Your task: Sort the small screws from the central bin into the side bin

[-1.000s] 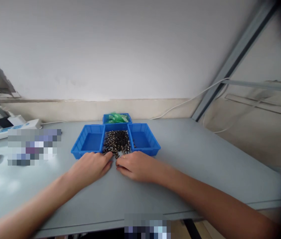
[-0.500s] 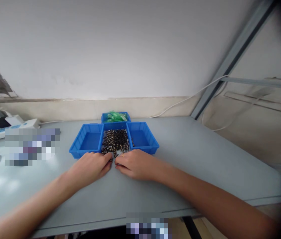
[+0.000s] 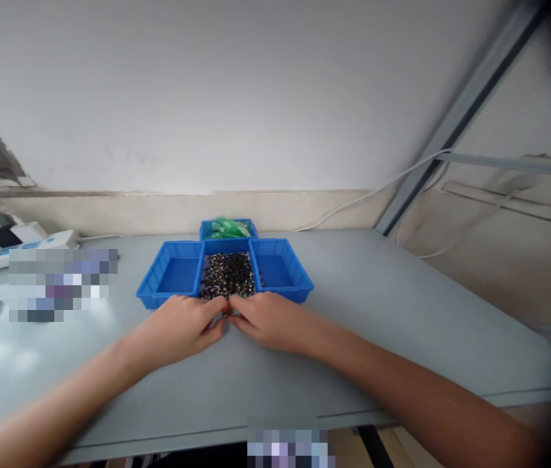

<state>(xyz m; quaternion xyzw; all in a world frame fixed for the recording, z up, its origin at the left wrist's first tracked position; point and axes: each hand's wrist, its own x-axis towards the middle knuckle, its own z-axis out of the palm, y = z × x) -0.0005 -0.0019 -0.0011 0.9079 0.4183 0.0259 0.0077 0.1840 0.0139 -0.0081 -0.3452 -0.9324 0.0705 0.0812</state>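
Observation:
My left hand and my right hand meet at the near edge of a heap of small dark, brass-tinted metal parts. Thumb and fingers of each are pinched together. Between the fingertips shows a small metal part, partly covered by them, and both hands appear to grip it. The heap lies between a left blue bin and a right blue bin. A few dark pieces lie inside the right bin along its left wall.
Behind the heap stands a smaller blue bin with green plastic packets in it. At the left are a white power strip with plugs and a blurred-out object. A white cable runs along the wall to a metal post.
My hands have come together; their fingertips, apart before, now meet at the small metal part. The bins and the heap stay where they were.

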